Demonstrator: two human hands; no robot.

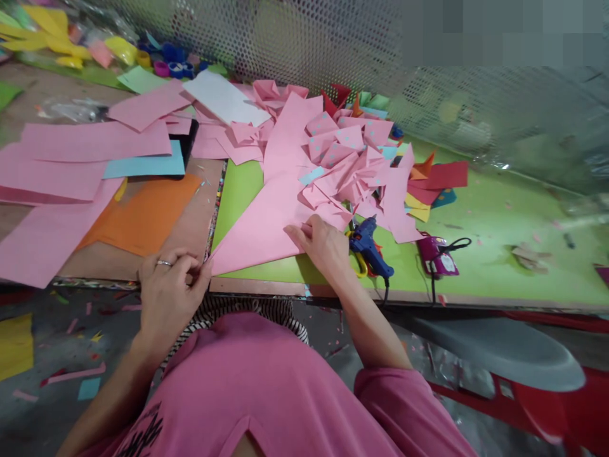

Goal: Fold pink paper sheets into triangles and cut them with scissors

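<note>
A large pink paper sheet (257,222) lies on the green mat at the table's front edge, with a folded lower edge that narrows to a point at its left. My left hand (174,279), with a ring on one finger, pinches that left tip between thumb and fingers. My right hand (323,244) is at the sheet's lower right edge, thumb and fingertips together on the paper. Behind it is a heap of folded pink pieces (347,146), some with blue dots. Just right of my right hand lies a blue glue gun (368,244), over yellow-handled scissors (360,263).
Pink sheets (52,171), a light blue strip (147,165) and an orange sheet (143,212) cover the left side. A purple device (438,255) with a black cord sits at right. Behind stands a perforated metal panel (295,44). A grey stool (504,352) is below the table's edge.
</note>
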